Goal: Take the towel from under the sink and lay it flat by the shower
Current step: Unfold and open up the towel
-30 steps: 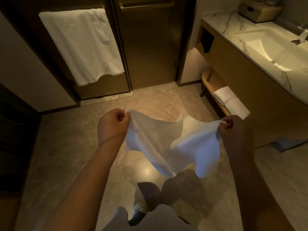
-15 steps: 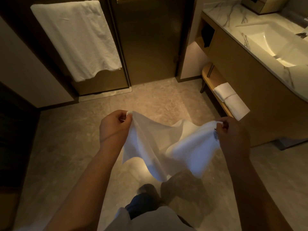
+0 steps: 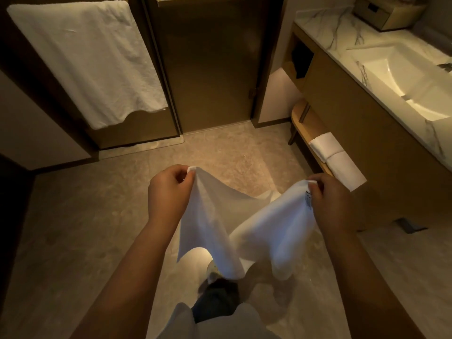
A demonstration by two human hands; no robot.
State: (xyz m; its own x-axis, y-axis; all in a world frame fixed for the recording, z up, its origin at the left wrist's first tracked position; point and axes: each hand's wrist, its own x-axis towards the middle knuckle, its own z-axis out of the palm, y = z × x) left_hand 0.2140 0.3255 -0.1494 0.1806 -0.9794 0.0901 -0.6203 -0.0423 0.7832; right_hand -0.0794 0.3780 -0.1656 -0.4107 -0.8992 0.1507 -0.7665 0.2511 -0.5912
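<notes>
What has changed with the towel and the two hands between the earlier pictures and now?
The towel now sags deeper in the middle, and a foot has stepped forward beneath it. Nothing was taken hold of or let go: the left hand and right hand still pinch the two upper corners. The hanging towel and the folded towels on the shelf under the sink stayed where they were.

Four white towels: one held (image 3: 244, 223), one hanging (image 3: 83, 59), two folded (image 3: 324, 145) (image 3: 346, 171); two hands (image 3: 168, 194) (image 3: 332, 204); one sink (image 3: 413, 81).
</notes>
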